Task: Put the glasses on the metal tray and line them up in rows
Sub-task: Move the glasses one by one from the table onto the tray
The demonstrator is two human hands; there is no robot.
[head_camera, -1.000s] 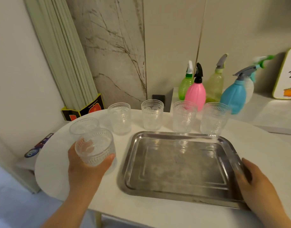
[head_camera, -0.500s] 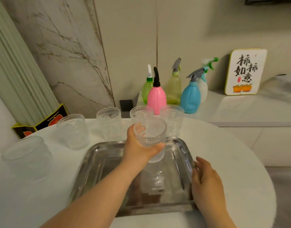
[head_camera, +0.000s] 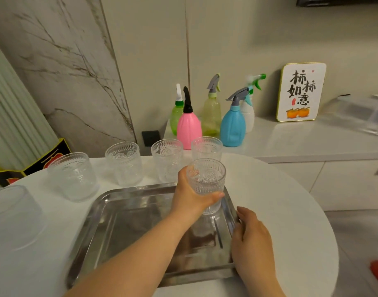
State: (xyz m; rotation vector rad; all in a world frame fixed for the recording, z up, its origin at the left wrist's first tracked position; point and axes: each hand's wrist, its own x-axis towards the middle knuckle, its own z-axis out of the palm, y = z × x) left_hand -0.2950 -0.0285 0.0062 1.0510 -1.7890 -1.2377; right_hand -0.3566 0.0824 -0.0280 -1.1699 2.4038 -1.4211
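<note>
**A:** So, what are the left hand's fingers [head_camera: 213,195] doing?

**B:** They are clamped round a patterned glass [head_camera: 207,179], thumb behind, fingertips across its near side. The glass is upright at the centre of the frame, over the far right corner of the metal tray [head_camera: 111,221], its base at or just above the tray floor; I can't tell which.

**A:** Why that corner?

**B:** Probably to start a row from an edge.

**A:** And the right hand [head_camera: 251,239]?

**B:** Fingers together, flat on the tray's right rim, likely steadying it.

**A:** The arm?

**B:** The left forearm runs from the bottom centre diagonally across the tray. Five other glasses stand on the white table [head_camera: 269,200] beyond and left of the tray.
</note>
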